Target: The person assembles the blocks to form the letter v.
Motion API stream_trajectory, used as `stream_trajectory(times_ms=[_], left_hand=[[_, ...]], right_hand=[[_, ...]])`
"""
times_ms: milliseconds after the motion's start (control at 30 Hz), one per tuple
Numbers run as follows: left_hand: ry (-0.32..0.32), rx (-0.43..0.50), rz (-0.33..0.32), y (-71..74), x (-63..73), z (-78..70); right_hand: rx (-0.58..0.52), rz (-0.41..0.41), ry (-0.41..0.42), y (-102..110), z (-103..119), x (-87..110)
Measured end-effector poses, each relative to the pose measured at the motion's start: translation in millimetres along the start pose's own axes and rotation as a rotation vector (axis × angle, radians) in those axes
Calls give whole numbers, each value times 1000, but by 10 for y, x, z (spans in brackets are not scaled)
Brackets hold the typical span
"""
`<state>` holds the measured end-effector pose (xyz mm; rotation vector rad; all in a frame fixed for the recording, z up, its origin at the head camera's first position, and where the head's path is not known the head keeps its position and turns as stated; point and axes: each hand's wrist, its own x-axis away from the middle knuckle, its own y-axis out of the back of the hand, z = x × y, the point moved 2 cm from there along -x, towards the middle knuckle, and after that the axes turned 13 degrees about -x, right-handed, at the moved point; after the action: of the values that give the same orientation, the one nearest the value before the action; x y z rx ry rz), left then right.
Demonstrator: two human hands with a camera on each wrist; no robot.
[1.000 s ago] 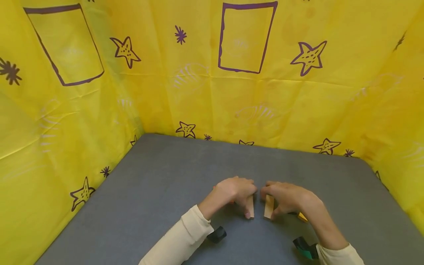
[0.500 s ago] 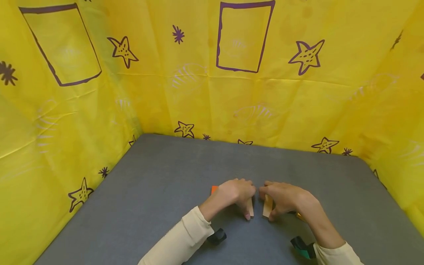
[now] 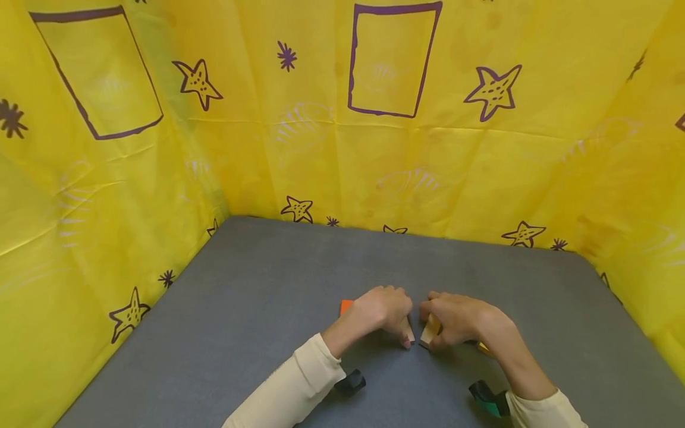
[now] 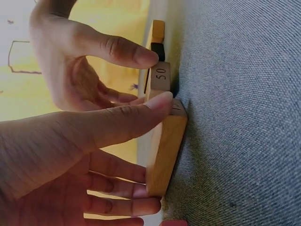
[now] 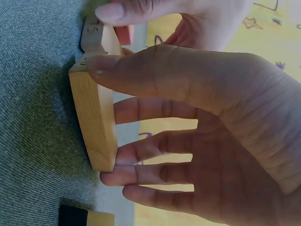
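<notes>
Shows only a corner of orange block past left hand, a sliver of yellow block beyond right forearm; crops sleeves at head view's lower edge; tucks numeral on left block partly under thumb.

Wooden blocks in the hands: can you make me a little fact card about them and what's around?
Left hand: grip on a tan rectangular wooden block, number hard to read
Right hand: grip on a tan rectangular wooden block marked 50
Gap between blocks: narrow, seen in head view
Partly hidden by left hand: orange-red block
Beside right hand: black-and-yellow object
Underneath: grey fabric surface
Backdrop: yellow cloth with purple starfish drawings
</notes>
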<state>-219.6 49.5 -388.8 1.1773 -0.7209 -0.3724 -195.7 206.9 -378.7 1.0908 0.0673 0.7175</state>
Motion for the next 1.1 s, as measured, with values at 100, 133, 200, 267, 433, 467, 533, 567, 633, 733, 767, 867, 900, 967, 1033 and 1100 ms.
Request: stream_trajectory(times_ms=[100, 133, 200, 267, 433, 467, 533, 567, 633, 733, 767, 867, 900, 967, 1033, 1100], left_hand=[[11, 13, -4, -1, -14, -4], [15, 12, -4, -6, -16, -4], [19, 9, -6, -13, -17, -7], [23, 6, -9, -13, -15, -14], [28, 2, 1, -13, -12, -17], [28, 3, 4, -13, -11, -14], [30, 7, 11, -10, -6, -8], [30, 9, 13, -8, -4, -5], [29, 12, 15, -6, 3, 0], [25, 6, 8, -4, 1, 1], [23, 4, 5, -5, 1, 0], [22, -5, -3, -3, -1, -4], [22, -7, -5, -1, 0, -6], [24, -9, -5, 2, 2, -8], [26, -15, -7, 3, 2, -12], [27, -22, -9, 4, 3, -17]], right_hand=[[3, -7, -3, -1, 3, -6], [7, -9, -3, -6, 6, -11], [15, -15, -2, -12, 10, -16], [22, -19, -3, -19, 12, -15], [28, -24, -12, -17, 10, -4], [28, -23, -13, -14, 7, -5], [23, -19, -18, -13, 8, -6], [21, -16, -19, -14, 10, -8], [18, -11, -21, -13, 12, -12], [17, -4, -27, -15, 16, -14], [17, -3, -28, -15, 17, -15], [15, 0, -27, -18, 19, -18], [17, 0, -26, -17, 21, -18], [20, -1, -23, -14, 22, -22], [25, -1, -24, -13, 23, -24], [30, -1, -24, -13, 23, -28]])
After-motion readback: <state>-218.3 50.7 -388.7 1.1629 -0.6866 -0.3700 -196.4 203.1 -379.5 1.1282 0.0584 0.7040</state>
